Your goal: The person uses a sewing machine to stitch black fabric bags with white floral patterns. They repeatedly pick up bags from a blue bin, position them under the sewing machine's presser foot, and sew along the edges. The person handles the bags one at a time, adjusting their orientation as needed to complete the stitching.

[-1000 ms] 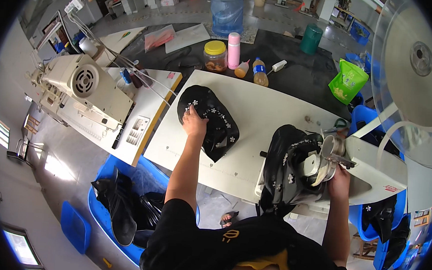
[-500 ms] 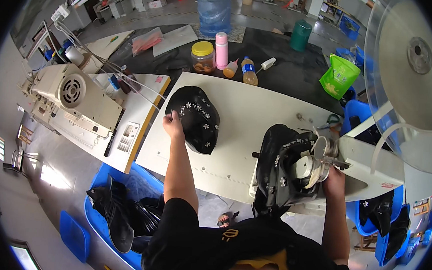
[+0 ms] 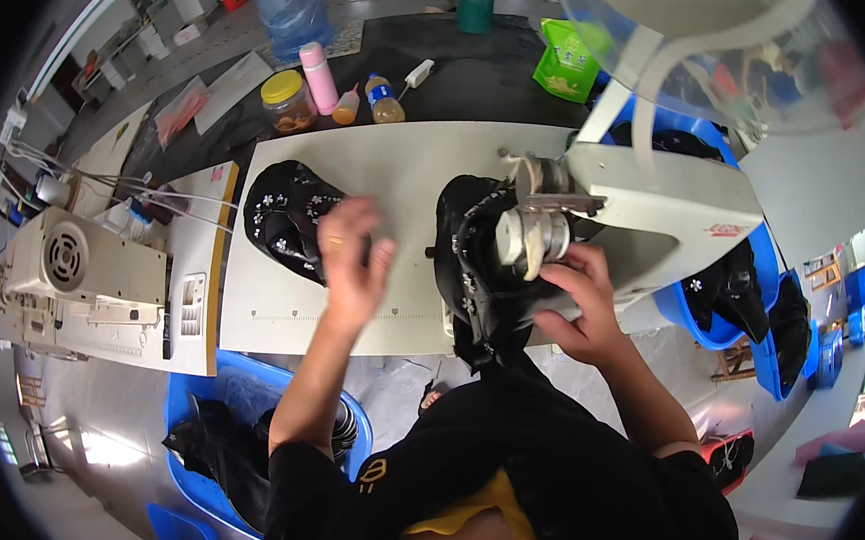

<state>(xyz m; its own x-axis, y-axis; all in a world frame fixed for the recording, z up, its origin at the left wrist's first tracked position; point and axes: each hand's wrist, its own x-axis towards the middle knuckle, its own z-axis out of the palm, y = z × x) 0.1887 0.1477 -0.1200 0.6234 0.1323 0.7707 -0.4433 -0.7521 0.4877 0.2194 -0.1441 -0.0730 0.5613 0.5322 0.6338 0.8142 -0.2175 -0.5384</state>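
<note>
My left hand [image 3: 355,265], slightly blurred, is raised beside a black glossy piece with white flowers [image 3: 290,222] lying on the white machine table [image 3: 398,182]. Its fingers and thumb are apart, with nothing between them. A second black glossy flowered piece [image 3: 469,248] is at the sewing machine [image 3: 648,200], around and under its round metal head [image 3: 535,239]. My right hand [image 3: 582,306] is open at the right of that head, thumb and fingers spread over the piece's edge. The machine head hides part of this piece.
Another sewing machine [image 3: 82,256] stands at left. Blue tubs [image 3: 366,436] with black pieces sit below and at right. On the dark table behind are a pink flask [image 3: 317,78], a yellow-lidded jar [image 3: 286,99], bottles and a green pouch [image 3: 567,61]. A clear disc overhangs at upper right.
The view has swung to the right. My left hand has left the far-left edge of the lying piece and moved to its right side. My right hand has come forward from behind the machine head.
</note>
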